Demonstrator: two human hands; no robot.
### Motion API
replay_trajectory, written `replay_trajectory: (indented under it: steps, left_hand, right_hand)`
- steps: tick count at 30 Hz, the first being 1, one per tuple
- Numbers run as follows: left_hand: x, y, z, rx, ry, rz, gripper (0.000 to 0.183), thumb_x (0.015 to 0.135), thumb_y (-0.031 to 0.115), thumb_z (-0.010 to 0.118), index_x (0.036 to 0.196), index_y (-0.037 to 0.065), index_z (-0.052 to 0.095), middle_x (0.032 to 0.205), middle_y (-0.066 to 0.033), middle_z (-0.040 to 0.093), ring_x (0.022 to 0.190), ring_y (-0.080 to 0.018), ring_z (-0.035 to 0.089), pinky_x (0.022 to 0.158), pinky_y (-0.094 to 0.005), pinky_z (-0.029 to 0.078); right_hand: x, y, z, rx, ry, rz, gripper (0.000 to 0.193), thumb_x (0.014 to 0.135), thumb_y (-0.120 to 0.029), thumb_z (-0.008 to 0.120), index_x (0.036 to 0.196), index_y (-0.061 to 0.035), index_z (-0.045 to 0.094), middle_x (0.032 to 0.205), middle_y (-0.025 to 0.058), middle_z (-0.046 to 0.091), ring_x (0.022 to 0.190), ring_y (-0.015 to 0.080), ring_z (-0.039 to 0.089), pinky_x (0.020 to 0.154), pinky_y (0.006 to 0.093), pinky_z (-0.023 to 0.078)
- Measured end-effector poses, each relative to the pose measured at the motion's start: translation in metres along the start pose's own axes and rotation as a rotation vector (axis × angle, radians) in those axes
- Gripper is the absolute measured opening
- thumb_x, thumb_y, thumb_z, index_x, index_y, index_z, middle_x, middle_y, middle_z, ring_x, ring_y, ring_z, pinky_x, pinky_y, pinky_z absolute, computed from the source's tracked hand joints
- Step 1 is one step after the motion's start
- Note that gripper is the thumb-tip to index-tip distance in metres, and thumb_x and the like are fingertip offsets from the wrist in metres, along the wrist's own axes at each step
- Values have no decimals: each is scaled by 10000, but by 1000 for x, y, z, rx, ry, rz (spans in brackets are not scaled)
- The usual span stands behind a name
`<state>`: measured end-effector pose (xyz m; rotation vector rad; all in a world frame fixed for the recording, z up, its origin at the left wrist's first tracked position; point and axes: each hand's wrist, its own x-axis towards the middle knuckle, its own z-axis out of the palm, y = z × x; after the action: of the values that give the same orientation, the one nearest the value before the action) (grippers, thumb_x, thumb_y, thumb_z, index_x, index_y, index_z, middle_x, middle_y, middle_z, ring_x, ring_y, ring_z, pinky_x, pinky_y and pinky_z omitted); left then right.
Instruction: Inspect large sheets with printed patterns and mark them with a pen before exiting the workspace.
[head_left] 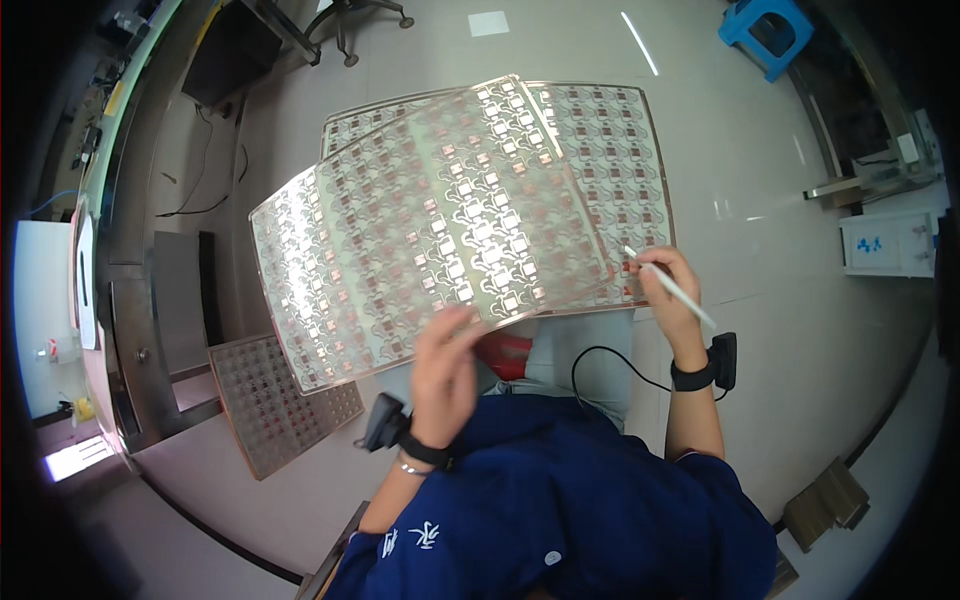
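Observation:
A large thin panel with rows of shiny metal circuit patterns lies askew over a similar panel. Its near right corner is smeared by motion. My left hand is at the near edge of the upper panel, fingers over the rim and thumb close by; it appears to grip that edge, though blur softens the fingers. In my right hand is a slim white pen-shaped tool, pinched with its tip toward the lower panel's right part, beside the upper panel's corner. Both wrists carry black straps with small devices.
A smaller patterned panel leans low at the left, near a metal cabinet. A blue plastic stool stands far right. At the right are a white box and brown blocks. A black cable loops beside my lap.

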<state>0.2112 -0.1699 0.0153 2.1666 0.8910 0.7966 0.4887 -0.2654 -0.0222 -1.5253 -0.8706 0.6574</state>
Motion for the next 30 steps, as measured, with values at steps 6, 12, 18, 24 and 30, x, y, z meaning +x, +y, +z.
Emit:
replay_trajectory:
  steps: [6, 12, 18, 24, 30]
  left_hand:
    - [22, 18, 53, -84, -301, 126, 396, 763, -64, 518, 1134, 53, 593, 1233, -139, 530, 1194, -353, 448, 1004, -428, 343]
    - [31, 17, 65, 144, -413, 153, 399, 762, 2, 574, 1153, 81, 591, 1239, -119, 527, 1188, -340, 449, 977, -438, 344]
    - [38, 14, 68, 207, -394, 178, 421, 737, 0, 589, 1143, 109, 605, 1175, -70, 558, 1110, -293, 492, 910, -391, 353]
    - [41, 12, 71, 187, -390, 170, 401, 733, -4, 592, 1115, 117, 624, 1129, -64, 570, 1057, -276, 501, 907, -374, 341]
    - [38, 7, 71, 203, -394, 195, 477, 702, -2, 586, 1159, 135, 600, 1168, -35, 552, 1085, -254, 493, 897, -364, 333]
  right_hand:
    - [-18, 6, 5, -229, -11, -139, 178, 761, -19, 641, 902, -32, 534, 810, 98, 601, 731, 183, 595, 652, 272, 482]
    - [-16, 7, 8, -385, 11, -412, 230, 676, 23, 672, 864, -32, 552, 830, 95, 599, 729, 266, 580, 649, 334, 472]
    - [-20, 11, 11, -430, 44, -474, 259, 658, 41, 681, 875, -37, 565, 874, 85, 601, 748, 249, 577, 671, 332, 463]
    - [-22, 11, 14, -466, 75, -504, 278, 646, 48, 683, 886, -34, 568, 930, 79, 609, 779, 246, 589, 677, 326, 474]
    - [-23, 14, 13, -473, 90, -513, 274, 632, 46, 679, 863, -29, 552, 917, 92, 615, 760, 252, 594, 662, 330, 479]
